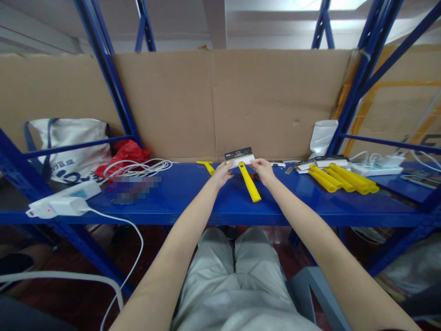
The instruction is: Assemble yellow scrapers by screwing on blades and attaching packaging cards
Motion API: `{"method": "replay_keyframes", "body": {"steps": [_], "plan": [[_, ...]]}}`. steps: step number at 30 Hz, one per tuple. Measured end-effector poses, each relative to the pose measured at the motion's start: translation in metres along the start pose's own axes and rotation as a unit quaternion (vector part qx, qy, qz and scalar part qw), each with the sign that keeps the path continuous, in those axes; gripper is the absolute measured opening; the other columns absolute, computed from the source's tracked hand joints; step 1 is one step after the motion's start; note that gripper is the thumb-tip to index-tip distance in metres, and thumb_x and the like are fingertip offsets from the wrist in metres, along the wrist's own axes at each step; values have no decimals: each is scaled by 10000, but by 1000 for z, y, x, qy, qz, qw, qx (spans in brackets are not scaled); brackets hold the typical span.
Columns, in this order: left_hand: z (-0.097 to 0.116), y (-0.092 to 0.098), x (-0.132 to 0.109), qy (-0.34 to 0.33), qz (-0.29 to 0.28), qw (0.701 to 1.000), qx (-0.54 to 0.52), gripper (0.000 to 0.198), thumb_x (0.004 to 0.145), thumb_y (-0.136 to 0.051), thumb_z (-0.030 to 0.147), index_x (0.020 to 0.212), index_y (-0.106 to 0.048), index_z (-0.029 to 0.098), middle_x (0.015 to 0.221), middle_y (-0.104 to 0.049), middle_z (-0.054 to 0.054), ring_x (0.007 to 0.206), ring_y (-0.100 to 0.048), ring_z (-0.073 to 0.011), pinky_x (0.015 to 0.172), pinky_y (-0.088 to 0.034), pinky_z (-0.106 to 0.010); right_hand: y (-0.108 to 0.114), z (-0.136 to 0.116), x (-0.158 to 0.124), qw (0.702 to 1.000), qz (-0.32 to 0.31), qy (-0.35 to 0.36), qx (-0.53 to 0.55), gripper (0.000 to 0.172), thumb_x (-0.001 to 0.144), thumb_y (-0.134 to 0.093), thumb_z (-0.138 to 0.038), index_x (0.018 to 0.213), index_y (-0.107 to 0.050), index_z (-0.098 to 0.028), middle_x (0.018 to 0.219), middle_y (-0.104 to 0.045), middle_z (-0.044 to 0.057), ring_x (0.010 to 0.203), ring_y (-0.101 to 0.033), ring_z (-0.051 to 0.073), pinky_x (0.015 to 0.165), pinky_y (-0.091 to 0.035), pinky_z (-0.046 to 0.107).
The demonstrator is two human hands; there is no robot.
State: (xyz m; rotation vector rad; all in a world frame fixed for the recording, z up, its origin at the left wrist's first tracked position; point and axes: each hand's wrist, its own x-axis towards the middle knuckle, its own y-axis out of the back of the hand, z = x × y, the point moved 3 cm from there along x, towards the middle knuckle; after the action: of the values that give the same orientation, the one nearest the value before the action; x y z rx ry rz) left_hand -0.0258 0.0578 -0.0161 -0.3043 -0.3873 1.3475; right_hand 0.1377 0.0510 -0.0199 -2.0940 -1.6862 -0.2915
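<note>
In front of me, over the blue table, I hold a yellow-handled scraper (250, 184) by its wide head, with the handle slanting down toward me. A black and white card (240, 156) covers that head. My left hand (223, 174) is closed on the left end of the card, and my right hand (263, 171) pinches its right end. Just behind my left hand lies a yellow T-shaped tool (208, 167). Small dark items on the table behind the handle are too hidden to make out. To the right, several more yellow-handled scrapers (344, 178) lie side by side.
A cardboard sheet (165, 101) closes off the back between blue posts (358, 87). Coiled white cable (148, 166), a red plastic bag (126, 156), a cloth bag (76, 138) and a power strip (65, 200) lie left. Another power strip (375, 170) sits right, near a white pouch (323, 138).
</note>
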Motion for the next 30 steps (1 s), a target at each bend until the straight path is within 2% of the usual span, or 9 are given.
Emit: {"method": "replay_keyframes", "body": {"steps": [5, 8, 11, 13, 16, 19, 21, 24, 30], "plan": [[1, -3, -4, -12, 20, 998, -60, 147, 746, -612, 26, 843, -594, 135, 895, -677, -87, 911, -650, -198, 844, -525, -354, -3, -4, -5, 1000, -15, -15, -19, 175, 690, -697, -267, 632, -557, -180, 693, -675, 1, 730, -653, 141, 828, -512, 331], [3, -1, -5, -19, 68, 995, -65, 249, 719, -592, -45, 865, -559, 155, 907, -670, -62, 929, -654, -201, 822, -548, -360, -4, -6, -7, 999, -17, -16, -43, 89, 698, -677, -201, 742, -606, -169, 749, -685, 18, 756, -657, 144, 846, -508, 331], [5, 5, -5, -29, 127, 989, -69, 366, 705, -557, -91, 937, -529, 191, 927, -655, -33, 931, -656, -194, 775, -572, -352, -4, -10, -8, 994, -8, 6, -109, 227, 689, -669, -173, 907, -608, -159, 879, -680, 48, 761, -650, 143, 812, -516, 327], [5, 8, -4, -29, 151, 986, -66, 431, 699, -537, -107, 991, -516, 210, 961, -644, -31, 926, -657, -193, 750, -581, -349, -6, -13, -11, 981, -17, 49, -189, 279, 691, -660, -185, 961, -599, -153, 960, -656, 72, 719, -634, 134, 769, -520, 324], [4, 10, -3, -14, 169, 984, -60, 533, 673, -542, -118, 1068, -497, 237, 1036, -627, -42, 923, -659, -203, 727, -587, -357, -15, -14, -19, 947, -76, 105, -295, 308, 721, -632, -242, 1011, -589, -149, 932, -636, 71, 666, -599, 128, 710, -513, 318], [3, 9, -4, -1, 166, 985, -53, 579, 647, -550, -122, 1093, -495, 242, 1064, -617, -54, 922, -660, -220, 705, -589, -358, -25, -11, -28, 920, -149, 122, -342, 432, 711, -649, -288, 1109, -546, -155, 890, -631, 53, 666, -578, 134, 677, -497, 303], [4, 8, -5, -1, 159, 986, -45, 558, 642, -531, -127, 1070, -505, 229, 1051, -617, -60, 911, -662, -224, 692, -590, -354, -28, -9, -31, 909, -170, 130, -358, 490, 692, -662, -271, 1148, -519, -168, 927, -628, 51, 670, -570, 131, 669, -489, 295], [4, 6, -7, -5, 161, 987, -26, 524, 641, -502, -134, 1035, -507, 212, 1020, -619, -64, 876, -667, -217, 672, -590, -350, -28, -8, -31, 901, -181, 144, -366, 441, 696, -620, -192, 1128, -530, -197, 942, -629, 30, 719, -582, 135, 692, -485, 289], [3, 7, -6, -13, 188, 982, 7, 480, 645, -500, -124, 1003, -505, 196, 1004, -614, -78, 833, -668, -204, 655, -585, -350, -29, -10, -27, 873, -226, 166, -400, 247, 692, -547, -82, 884, -664, -184, 953, -678, 35, 939, -613, 187, 851, -473, 335]]}}
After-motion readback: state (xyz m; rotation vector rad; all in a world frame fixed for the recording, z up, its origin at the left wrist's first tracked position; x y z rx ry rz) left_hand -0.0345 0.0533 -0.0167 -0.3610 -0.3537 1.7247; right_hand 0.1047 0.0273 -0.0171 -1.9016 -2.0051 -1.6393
